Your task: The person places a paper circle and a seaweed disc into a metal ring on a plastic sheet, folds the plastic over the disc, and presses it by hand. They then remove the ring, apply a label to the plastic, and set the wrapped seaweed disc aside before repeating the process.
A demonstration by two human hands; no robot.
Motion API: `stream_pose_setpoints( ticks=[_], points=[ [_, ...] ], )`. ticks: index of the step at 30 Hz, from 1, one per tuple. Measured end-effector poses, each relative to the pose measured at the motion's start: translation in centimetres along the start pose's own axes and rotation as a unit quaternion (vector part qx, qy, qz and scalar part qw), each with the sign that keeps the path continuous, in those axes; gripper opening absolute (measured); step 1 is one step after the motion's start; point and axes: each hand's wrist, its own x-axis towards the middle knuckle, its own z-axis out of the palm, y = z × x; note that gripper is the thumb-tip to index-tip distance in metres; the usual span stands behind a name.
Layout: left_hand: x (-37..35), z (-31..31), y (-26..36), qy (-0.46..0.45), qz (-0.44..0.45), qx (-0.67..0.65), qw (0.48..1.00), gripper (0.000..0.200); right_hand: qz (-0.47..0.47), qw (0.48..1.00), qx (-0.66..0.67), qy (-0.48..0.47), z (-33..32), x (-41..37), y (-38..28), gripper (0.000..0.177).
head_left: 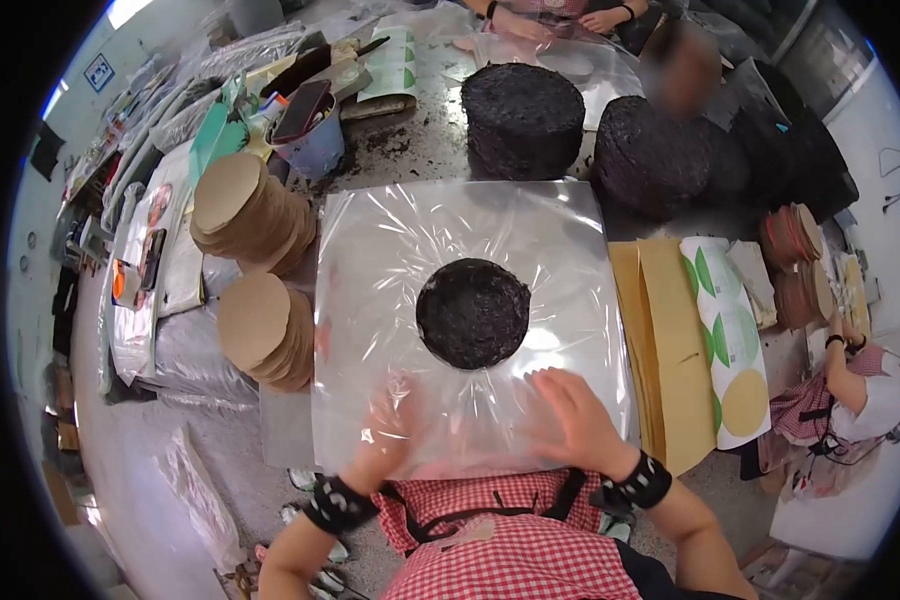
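Note:
A round, dark, rough-surfaced cake (473,313) lies at the middle of a stack of clear plastic sheets (370,235), with creases spreading out from it. My left hand (390,425) is at the front left part of the sheets, below the cake; motion and glare smear its fingers. To the right, my right hand (578,420) is over the front of the sheets with its fingers apart and nothing held. Neither hand touches the cake.
Round cardboard discs (260,320) are stacked at the left. Brown paper (675,350) and a green-and-white printed sheet (730,330) lie at the right. Large dark round stacks (523,120) stand behind, near a blue container (315,145). A co-worker (850,385) is at the right, another person's hands (605,18) at the top.

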Motion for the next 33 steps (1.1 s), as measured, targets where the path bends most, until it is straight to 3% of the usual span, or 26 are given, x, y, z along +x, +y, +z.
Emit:
stream_pose_setpoints(
  ticks=[1,3,4,8,11,13,16,17,18,20,21,22,24,26,28,30,32,33],
  points=[
    [3.4,-3.1,1.9,0.044,-0.095,-0.017,0.994,0.062,-0.003,1.0,-0.01,-0.026,0.0,-2.1,-0.3,0.085],
    [8.6,-2.4,2.0,0.048,0.122,0.147,0.98,0.073,0.021,0.992,-0.094,-0.08,1.0,-5.3,0.1,0.088],
    [10.1,-1.6,2.1,0.033,0.197,0.144,0.969,0.079,0.029,0.985,-0.138,-0.1,1.4,-6.0,0.7,0.089],
    [12.3,1.5,4.0,0.011,0.118,0.096,0.988,0.073,-0.04,0.981,-0.168,-0.09,1.5,-6.7,3.5,0.067],
    [11.7,2.3,3.5,0.026,0.095,0.094,0.991,0.059,-0.024,0.976,-0.138,-0.164,-1.2,-6.6,6.1,0.041],
    [11.9,2.6,3.0,0.083,0.09,0.057,0.991,0.038,-0.09,0.963,-0.219,0.13,-9.0,0.1,0.2,0.024],
    [11.7,3.5,2.2,0.123,0.017,-0.001,0.992,0.024,-0.212,0.886,-0.142,0.387,-8.7,-0.1,-3.0,0.023],
    [12.0,3.8,2.1,0.151,0.039,0.024,0.988,0.015,-0.235,0.937,-0.059,0.252,-7.2,1.1,-4.1,0.029],
    [12.5,4.0,2.6,0.184,0.012,-0.007,0.983,0.019,-0.256,0.961,0.025,0.105,-5.7,2.3,-5.0,0.036],
    [12.6,3.9,3.8,0.252,-0.052,-0.069,0.964,0.028,-0.069,0.997,0.032,-0.005,3.1,0.1,-0.5,0.062],
    [12.5,3.4,4.0,0.245,-0.025,-0.024,0.969,0.042,-0.013,0.999,-0.033,0.022,4.8,0.2,1.8,0.07],
    [13.3,2.9,4.1,0.248,-0.027,-0.016,0.968,0.043,0.042,0.993,-0.096,0.051,4.6,1.5,2.7,0.08],
    [12.6,2.7,4.8,0.216,-0.036,-0.002,0.976,0.044,0.226,0.969,0.012,0.095,3.7,5.0,4.0,0.097],
    [12.4,3.0,4.5,0.18,-0.038,0.008,0.983,0.048,0.144,0.947,0.043,0.283,3.1,10.0,4.2,0.095],
    [12.3,3.0,4.3,0.167,-0.038,0.017,0.985,0.049,0.061,0.966,0.054,0.247,5.2,12.4,2.7,0.087],
    [11.3,2.8,3.6,0.27,-0.008,-0.046,0.962,0.049,-0.036,0.974,0.054,0.218,7.4,12.6,1.7,0.058],
    [10.3,2.3,1.1,0.402,0.01,-0.078,0.912,0.049,-0.043,0.986,0.028,0.16,8.8,12.2,2.7,0.044],
    [11.7,1.6,-0.6,0.406,-0.047,-0.221,0.885,0.05,-0.035,0.989,0.003,0.143,8.5,12.9,2.8,0.041]
  ],
)
